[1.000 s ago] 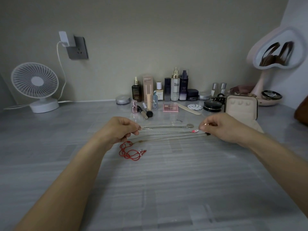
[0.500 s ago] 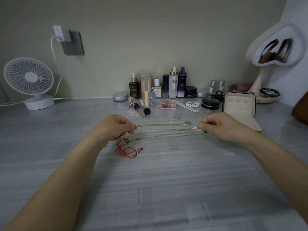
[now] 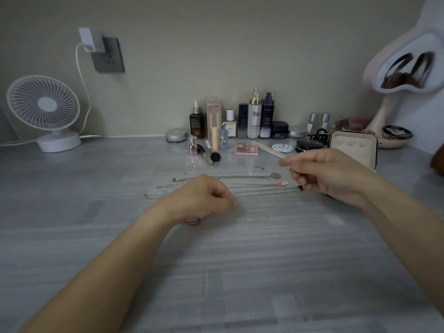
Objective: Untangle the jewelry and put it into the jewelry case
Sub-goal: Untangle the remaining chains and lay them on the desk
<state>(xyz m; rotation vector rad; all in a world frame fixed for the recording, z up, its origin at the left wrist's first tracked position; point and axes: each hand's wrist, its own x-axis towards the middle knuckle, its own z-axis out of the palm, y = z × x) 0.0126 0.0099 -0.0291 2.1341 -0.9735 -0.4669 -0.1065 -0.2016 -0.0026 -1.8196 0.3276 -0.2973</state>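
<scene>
On a grey surface (image 3: pixel 216 272), chains (image 3: pixel 240 177) lie straightened in rows, apparently none yet inside the open jewelry case (image 3: pixel 353 150) far right; left hand (image 3: pixel 204 198) and right hand (image 3: pixel 331 175) hover, fingers curled, any hold unclear.

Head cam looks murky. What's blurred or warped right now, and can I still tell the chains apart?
Head view: dim, flat light, no hard shadows; the left hand is motion-smeared at its fingers; the right hand is slightly soft; the chains read as thin separate lines on the table; wide-angle warp skews the socket and mirror near the edges.
</scene>
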